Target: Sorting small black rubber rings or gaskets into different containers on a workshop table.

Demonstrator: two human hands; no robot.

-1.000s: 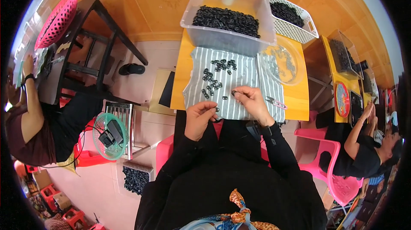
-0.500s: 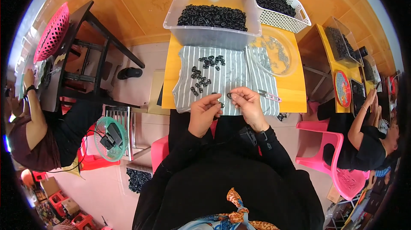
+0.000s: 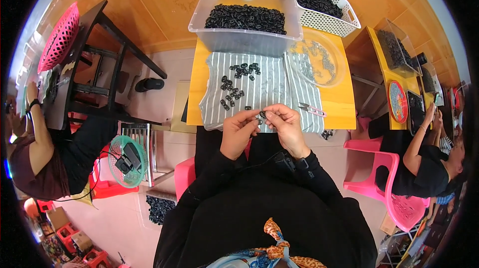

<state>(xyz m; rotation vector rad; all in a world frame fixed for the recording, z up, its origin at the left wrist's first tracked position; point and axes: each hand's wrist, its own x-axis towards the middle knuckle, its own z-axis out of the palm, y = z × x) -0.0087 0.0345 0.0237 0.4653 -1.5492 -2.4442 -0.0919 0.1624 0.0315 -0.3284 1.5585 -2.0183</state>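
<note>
Over the near edge of the striped cloth [image 3: 214, 113], my hands meet fingertip to fingertip. My left hand [image 3: 237, 132] pinches a small black oval piece [image 3: 259, 122]. Between thumb and forefinger of my right hand [image 3: 287, 127] is another black ring-like piece [image 3: 263, 114], touching or nearly touching the first. Fingers partly cover both, so I cannot tell whether they are joined. Just beyond my left hand lies a single black two-holed piece [image 3: 248, 108]. Thread snips [image 3: 313, 110] with a pink handle lie right of my right hand.
Loose black pieces [image 3: 244, 71] lie in groups on the cloth. Behind stand a clear bin [image 3: 244, 43] and a white perforated basket [image 3: 327, 21], both holding black pieces. A round clear tray [image 3: 344, 63] holds small clear bits. People sit at tables on both sides; a pink chair [image 3: 371, 145] stands right.
My right hand has moved slightly left, bringing its black piece up against my left fingertips. The single piece beyond my left hand is now more exposed.
</note>
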